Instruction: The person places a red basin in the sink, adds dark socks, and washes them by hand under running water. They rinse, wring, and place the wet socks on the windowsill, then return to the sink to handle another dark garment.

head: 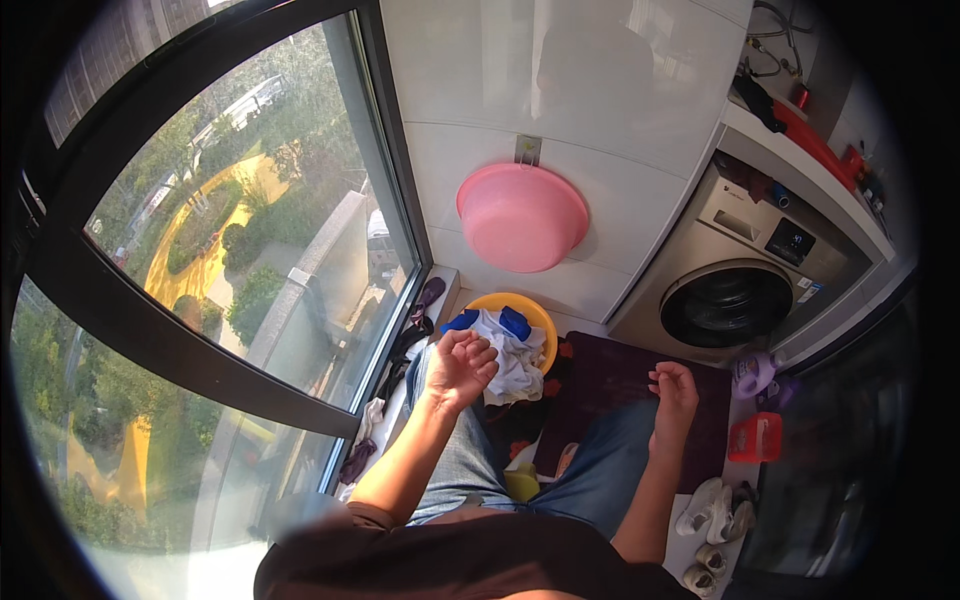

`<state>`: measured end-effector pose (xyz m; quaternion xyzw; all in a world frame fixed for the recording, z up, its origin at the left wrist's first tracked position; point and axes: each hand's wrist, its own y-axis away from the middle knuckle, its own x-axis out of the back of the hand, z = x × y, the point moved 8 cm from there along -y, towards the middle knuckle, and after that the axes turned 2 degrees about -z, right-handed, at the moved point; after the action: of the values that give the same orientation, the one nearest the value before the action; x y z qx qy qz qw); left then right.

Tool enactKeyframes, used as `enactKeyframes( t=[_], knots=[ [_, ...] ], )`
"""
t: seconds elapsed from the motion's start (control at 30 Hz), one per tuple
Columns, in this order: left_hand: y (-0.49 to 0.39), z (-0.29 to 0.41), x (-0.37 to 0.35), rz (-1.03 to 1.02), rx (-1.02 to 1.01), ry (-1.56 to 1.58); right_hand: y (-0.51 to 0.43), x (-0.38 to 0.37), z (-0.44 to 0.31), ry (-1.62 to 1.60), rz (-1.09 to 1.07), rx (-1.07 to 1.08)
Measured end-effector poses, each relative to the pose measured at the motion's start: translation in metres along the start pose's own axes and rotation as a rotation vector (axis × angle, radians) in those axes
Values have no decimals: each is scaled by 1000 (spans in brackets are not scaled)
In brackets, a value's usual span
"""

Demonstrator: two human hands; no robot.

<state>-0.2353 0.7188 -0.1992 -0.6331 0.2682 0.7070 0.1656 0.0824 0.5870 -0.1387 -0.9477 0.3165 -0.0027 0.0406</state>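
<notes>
Both of my hands are raised over my jean-clad legs [465, 457]. My left hand [461, 367] is turned palm up with its fingers curled in, and no held object shows in it. Just beyond it stands a yellow basin [553, 330] filled with white clothes [510, 367] that have blue parts [514, 322]; the hand covers part of the pile. To the right, my right hand [673, 394] hangs over a dark purple mat [600, 375], its fingers loosely bent and apart, holding nothing.
A pink basin [521, 217] hangs on the tiled wall. The front-loading washing machine [720, 292] stands at right. Near it are a purple bottle [754, 373], a red container [755, 437] and several shoes [716, 510]. Socks [358, 459] lie along the window ledge at left.
</notes>
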Motion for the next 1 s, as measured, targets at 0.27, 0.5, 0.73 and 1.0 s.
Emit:
enactKeyframes(
  t=[0.27, 0.5, 0.73, 1.0],
  knots=[
    [11, 34, 13, -79, -83, 55, 3, 9, -7, -14, 21, 49],
    [22, 72, 30, -3, -188, 16, 0, 37, -3, -4, 126, 44],
    [13, 74, 29, 12, -152, 73, 0, 54, -1, -23, 167, 89],
    [-4, 59, 23, -46, -97, 54, 4, 65, 3, -19, 208, 25]
  ],
)
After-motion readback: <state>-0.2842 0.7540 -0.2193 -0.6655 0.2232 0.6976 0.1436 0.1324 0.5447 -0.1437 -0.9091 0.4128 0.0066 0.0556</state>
